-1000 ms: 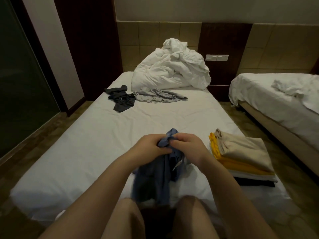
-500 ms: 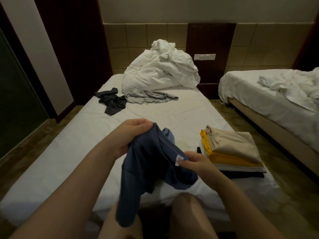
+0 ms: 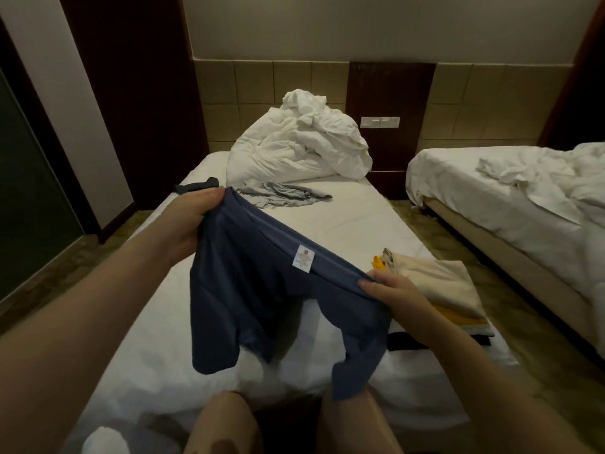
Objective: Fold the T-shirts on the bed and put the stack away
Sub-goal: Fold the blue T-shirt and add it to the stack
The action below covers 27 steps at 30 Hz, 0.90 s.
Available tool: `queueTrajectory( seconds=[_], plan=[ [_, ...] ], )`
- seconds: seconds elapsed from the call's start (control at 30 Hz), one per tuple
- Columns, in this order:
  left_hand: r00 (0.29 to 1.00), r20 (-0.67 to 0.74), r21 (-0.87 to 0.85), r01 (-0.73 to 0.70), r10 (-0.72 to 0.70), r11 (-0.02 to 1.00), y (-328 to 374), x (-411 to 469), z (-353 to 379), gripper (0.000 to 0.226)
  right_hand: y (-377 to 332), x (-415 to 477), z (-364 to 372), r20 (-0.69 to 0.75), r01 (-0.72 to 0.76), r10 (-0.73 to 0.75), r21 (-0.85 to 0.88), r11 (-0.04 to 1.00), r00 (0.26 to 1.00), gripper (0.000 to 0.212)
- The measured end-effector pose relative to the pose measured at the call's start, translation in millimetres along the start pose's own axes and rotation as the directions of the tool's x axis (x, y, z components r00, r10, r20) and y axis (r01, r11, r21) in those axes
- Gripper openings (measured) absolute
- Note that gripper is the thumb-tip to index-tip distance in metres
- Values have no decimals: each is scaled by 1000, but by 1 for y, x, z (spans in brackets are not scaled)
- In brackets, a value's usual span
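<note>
While left hand (image 3: 193, 221) grips blue shirt (image 3: 262, 296) at its upper-left edge, dark shirt (image 3: 197, 185) lies just behind it | blue shirt held spread above bed (image 3: 353, 224), label (image 3: 303, 258) up | grey shirt (image 3: 284, 193), duvet (image 3: 294, 152) at bed head | right hand (image 3: 396, 301) pinches shirt's lower-right edge | stack (image 3: 438, 283) on bed's right side, just beyond that hand | second bed (image 3: 491, 198) far right

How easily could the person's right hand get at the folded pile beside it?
Probably yes, easily: the right hand is right next to the folded pile, with nothing between them. But it pinches the blue T-shirt, so it would need to let go first.
</note>
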State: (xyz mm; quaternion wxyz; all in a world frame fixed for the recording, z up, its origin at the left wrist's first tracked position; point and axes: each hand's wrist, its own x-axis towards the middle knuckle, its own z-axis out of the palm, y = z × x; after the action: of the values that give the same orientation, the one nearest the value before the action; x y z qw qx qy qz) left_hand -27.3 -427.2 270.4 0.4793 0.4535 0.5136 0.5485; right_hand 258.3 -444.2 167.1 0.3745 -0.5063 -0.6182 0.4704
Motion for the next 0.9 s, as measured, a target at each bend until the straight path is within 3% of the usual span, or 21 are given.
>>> queueTrajectory(
  seconds=[0.2,0.33,0.4,0.47,0.53,0.6,0.7,0.77,0.9],
  plan=[
    [995,-39,142,-86,93,986,23,1,-8,19,-36,-2,-20,31,-5,0,159,987,1000,24],
    [989,49,288,-149,141,946,42,-9,-22,18,-69,-2,-47,119,-7,-35,334,943,992,38],
    [978,195,378,-149,78,914,57,-18,-34,33,-92,-2,-56,68,43,-56,180,983,996,31],
    [962,271,435,-140,19,890,71,-24,-44,57,-115,1,-62,-44,94,-99,-103,990,994,20],
    [962,272,392,-103,-9,914,82,-26,-50,55,-137,3,-65,-145,175,-230,-316,932,962,9],
    [960,281,355,-125,22,927,93,-27,-58,52,-156,2,-67,-211,246,-351,-403,882,912,8],
    [921,386,406,-217,49,888,110,-35,-72,73,-183,-3,-69,-187,275,-381,-423,863,906,9],
    [902,427,439,-261,56,860,119,-40,-83,75,-196,-8,-71,-130,288,-366,-403,869,921,8],
    [895,432,458,-326,114,827,134,-51,-95,72,-210,-18,-77,-60,339,-355,-186,922,933,8]
  ],
)
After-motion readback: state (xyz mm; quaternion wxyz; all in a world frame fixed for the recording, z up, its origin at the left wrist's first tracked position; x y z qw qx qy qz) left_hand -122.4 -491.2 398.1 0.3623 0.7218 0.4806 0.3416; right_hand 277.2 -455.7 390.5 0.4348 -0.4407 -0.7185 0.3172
